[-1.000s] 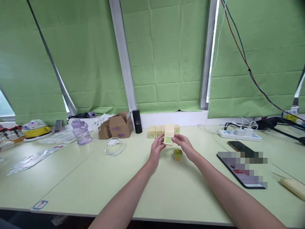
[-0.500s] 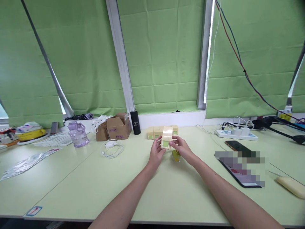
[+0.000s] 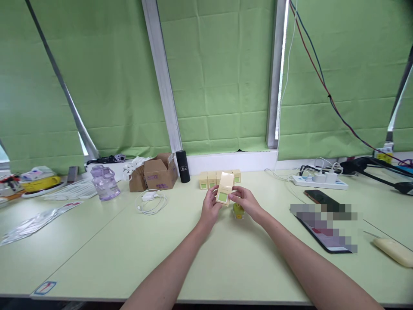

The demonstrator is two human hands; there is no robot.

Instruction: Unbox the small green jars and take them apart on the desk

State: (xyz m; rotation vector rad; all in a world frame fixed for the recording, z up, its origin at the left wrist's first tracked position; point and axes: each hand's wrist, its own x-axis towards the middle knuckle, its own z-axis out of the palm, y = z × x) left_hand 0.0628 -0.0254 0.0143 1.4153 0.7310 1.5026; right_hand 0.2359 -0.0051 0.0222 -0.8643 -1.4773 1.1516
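Both my hands hold one small cream carton with a green square label (image 3: 224, 192), tilted, above the pale green table (image 3: 97, 254). My left hand (image 3: 210, 206) grips its left side and my right hand (image 3: 245, 201) pinches its right edge. Just below my right hand a small yellow-green jar (image 3: 238, 211) stands on the table. Behind the held carton a row of several like cartons (image 3: 211, 179) lines the back of the table.
A black cylinder (image 3: 182, 165) and an open cardboard box (image 3: 157, 173) stand at the back left, with a white cable (image 3: 151, 200) and a purple jug (image 3: 103, 183). To the right lie a tablet (image 3: 324, 226), a phone (image 3: 318, 197) and a power strip (image 3: 324, 182).
The carton has tipped from upright to tilted in my hands, which moved slightly left and nearer. The camera view shifted a little.
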